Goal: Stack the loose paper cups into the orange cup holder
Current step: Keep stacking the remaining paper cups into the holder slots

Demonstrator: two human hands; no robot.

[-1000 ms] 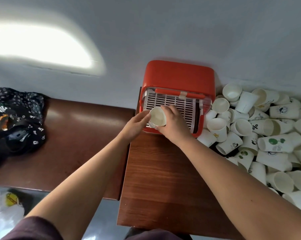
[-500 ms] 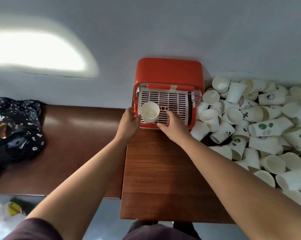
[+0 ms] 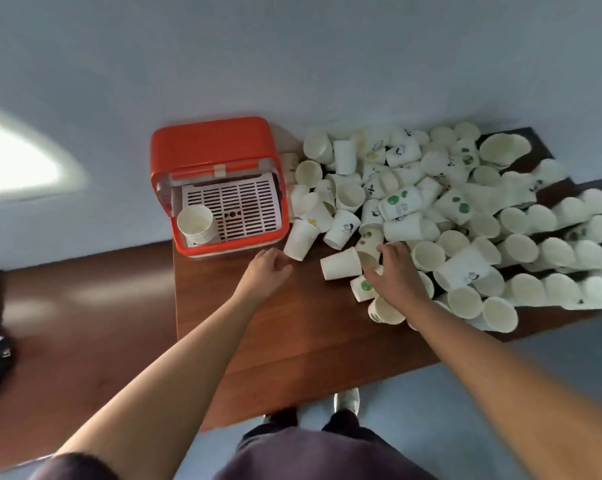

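- The cup that was being set down a moment ago is now left on the stack of cups [image 3: 195, 221], in the front left corner of the orange cup holder [image 3: 211, 143], beside the white grid [image 3: 247, 209].
- Both hands have been taken away from the holder, so that cup is judged done and a new one is wanted.
- The right hand [image 3: 398, 277] has been moved to the pile of loose cups [image 3: 466, 209] on the right side of the desk [image 3: 275, 341]. Its fingers [image 3: 388, 249] are bent over a cup at the near side of the pile. Whether it is held yet cannot be told.
- The left hand [image 3: 268, 271] is kept just in front of the holder, loosely curled, with nothing held.
- Very many cups are left, so the job is judged far from finished.
- Bare wood is seen between the hands and the holder, so room is there for the way back.
- A tipped cup [image 3: 341, 264] lies just beside the right hand and could be knocked.
- A front cup [image 3: 384, 311] lies near the desk's front edge and could be pushed off.
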